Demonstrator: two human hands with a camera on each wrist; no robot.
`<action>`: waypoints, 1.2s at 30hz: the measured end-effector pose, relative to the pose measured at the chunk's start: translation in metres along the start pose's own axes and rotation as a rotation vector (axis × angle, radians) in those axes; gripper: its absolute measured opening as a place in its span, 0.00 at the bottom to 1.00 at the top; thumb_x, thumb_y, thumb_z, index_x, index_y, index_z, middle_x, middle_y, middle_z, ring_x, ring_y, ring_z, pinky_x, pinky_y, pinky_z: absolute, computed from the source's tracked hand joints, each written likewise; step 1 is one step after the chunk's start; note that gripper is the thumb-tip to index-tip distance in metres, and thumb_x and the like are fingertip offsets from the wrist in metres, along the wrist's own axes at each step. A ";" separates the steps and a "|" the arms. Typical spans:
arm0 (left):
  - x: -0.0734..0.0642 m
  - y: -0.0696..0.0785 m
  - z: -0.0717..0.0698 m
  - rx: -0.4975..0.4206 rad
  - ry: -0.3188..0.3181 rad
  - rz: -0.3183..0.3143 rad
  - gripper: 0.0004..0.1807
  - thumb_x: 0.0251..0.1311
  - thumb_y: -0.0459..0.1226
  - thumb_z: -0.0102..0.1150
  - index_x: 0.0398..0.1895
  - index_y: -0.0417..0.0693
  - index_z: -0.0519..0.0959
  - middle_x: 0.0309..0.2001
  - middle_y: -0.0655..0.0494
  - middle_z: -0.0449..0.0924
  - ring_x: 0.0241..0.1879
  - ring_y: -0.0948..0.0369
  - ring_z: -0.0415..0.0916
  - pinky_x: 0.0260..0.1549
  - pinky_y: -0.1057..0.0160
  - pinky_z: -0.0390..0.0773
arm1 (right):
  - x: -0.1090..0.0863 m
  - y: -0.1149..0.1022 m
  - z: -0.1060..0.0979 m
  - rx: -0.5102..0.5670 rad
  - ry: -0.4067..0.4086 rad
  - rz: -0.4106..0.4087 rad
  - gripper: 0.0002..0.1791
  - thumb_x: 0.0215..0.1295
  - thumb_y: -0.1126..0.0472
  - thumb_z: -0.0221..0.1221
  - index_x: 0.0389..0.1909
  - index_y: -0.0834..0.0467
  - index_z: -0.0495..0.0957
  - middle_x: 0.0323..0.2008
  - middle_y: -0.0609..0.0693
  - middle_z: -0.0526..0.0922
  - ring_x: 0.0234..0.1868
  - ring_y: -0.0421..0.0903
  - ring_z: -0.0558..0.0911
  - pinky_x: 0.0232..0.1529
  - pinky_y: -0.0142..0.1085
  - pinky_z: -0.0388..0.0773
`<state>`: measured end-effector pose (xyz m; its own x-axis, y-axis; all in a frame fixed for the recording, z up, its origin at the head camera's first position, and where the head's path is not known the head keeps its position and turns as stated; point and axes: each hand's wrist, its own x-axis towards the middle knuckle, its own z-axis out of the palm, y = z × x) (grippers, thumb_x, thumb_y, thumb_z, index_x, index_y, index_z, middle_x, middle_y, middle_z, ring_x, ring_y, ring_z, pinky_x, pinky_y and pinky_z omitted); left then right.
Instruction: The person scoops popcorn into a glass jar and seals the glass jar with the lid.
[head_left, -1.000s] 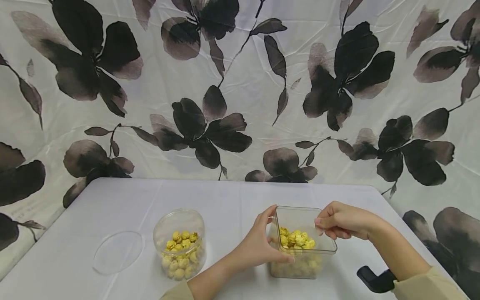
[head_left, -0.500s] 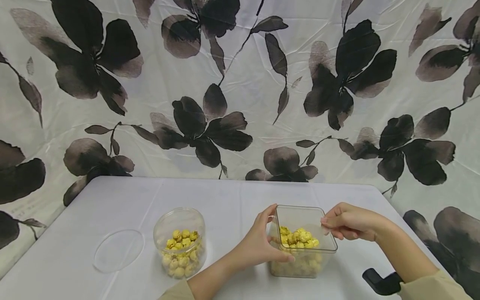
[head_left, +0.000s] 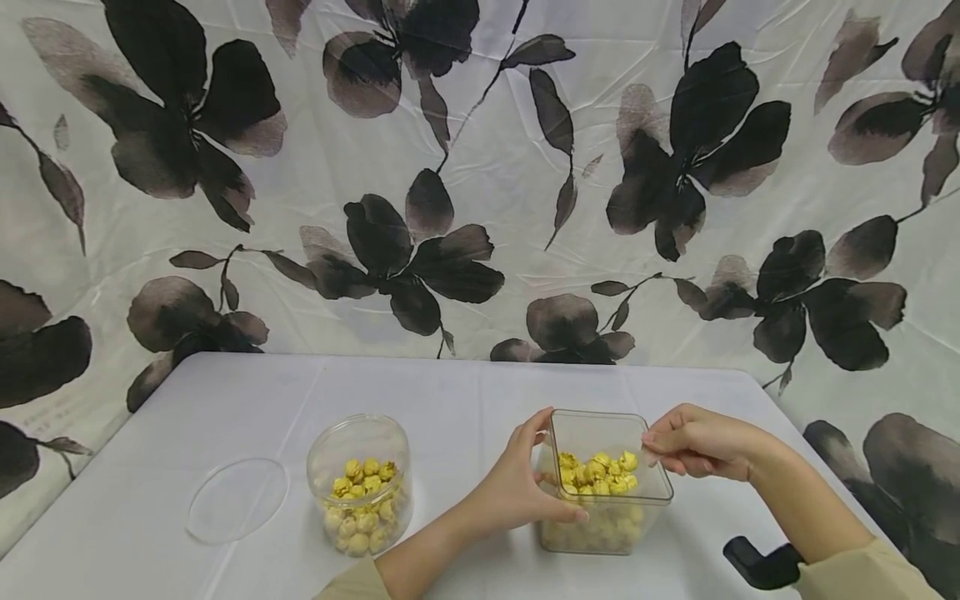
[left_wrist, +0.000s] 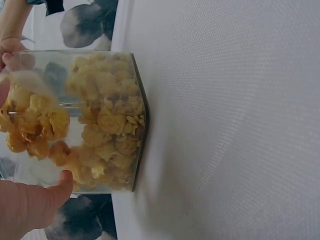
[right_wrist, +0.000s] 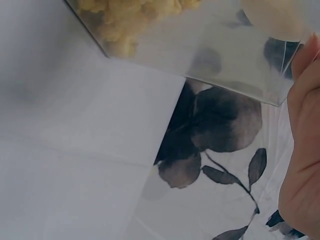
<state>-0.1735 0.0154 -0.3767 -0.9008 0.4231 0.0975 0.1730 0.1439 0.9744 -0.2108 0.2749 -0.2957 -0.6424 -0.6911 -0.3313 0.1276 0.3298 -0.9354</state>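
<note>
A square clear container (head_left: pixel 600 527) of yellow popcorn (head_left: pixel 596 475) stands on the table in the head view. My left hand (head_left: pixel 517 492) grips its left side, thumb along the front below the rim and fingers at the back. My right hand (head_left: pixel 693 442) is at the right rim with curled fingers, pinching a pale see-through utensil (right_wrist: pixel 275 17) with a rounded end. The utensil reaches into the container, and I cannot tell its exact kind. In the left wrist view several popcorn pieces (left_wrist: pixel 37 122) show higher up than the rest.
Left of the container stands a round clear jar (head_left: pixel 360 521), partly filled with popcorn. A round clear lid (head_left: pixel 238 500) lies flat further left on the white table (head_left: pixel 450 417). A black curved object (head_left: pixel 761 562) shows beside the right forearm. Flowered cloth (head_left: pixel 480 167) hangs behind.
My right hand has shifted slightly right along the rim, then held there. Popcorn inside the square container has moved, with a piece now higher at the right. My left hand stays put.
</note>
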 end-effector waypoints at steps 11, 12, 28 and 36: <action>0.001 0.000 -0.001 0.012 0.013 -0.003 0.60 0.35 0.37 0.78 0.72 0.57 0.48 0.67 0.53 0.50 0.66 0.53 0.51 0.54 0.54 0.70 | 0.003 0.000 0.002 -0.006 0.029 -0.008 0.16 0.69 0.65 0.47 0.26 0.58 0.80 0.14 0.40 0.72 0.11 0.30 0.61 0.13 0.21 0.55; 0.001 0.000 -0.001 0.012 0.014 -0.002 0.60 0.36 0.37 0.78 0.72 0.57 0.48 0.67 0.53 0.50 0.66 0.53 0.51 0.54 0.54 0.70 | 0.003 0.001 0.001 0.006 0.020 -0.011 0.16 0.69 0.65 0.47 0.26 0.58 0.80 0.14 0.40 0.72 0.11 0.30 0.60 0.13 0.21 0.54; 0.000 0.001 0.000 -0.002 0.004 0.001 0.60 0.36 0.36 0.77 0.72 0.58 0.48 0.69 0.53 0.47 0.67 0.52 0.50 0.53 0.56 0.71 | 0.001 0.003 0.000 0.000 0.058 -0.029 0.16 0.71 0.64 0.46 0.28 0.57 0.81 0.14 0.40 0.71 0.10 0.30 0.59 0.12 0.26 0.50; -0.001 0.000 0.000 -0.014 -0.001 -0.008 0.60 0.36 0.37 0.77 0.72 0.58 0.47 0.69 0.54 0.47 0.67 0.51 0.49 0.53 0.57 0.71 | 0.003 0.006 -0.001 -0.038 0.124 -0.043 0.16 0.71 0.63 0.45 0.28 0.59 0.79 0.15 0.41 0.69 0.10 0.30 0.58 0.12 0.28 0.48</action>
<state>-0.1725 0.0147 -0.3764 -0.9017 0.4229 0.0895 0.1601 0.1344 0.9779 -0.2127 0.2752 -0.3023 -0.7355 -0.6208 -0.2714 0.0714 0.3273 -0.9422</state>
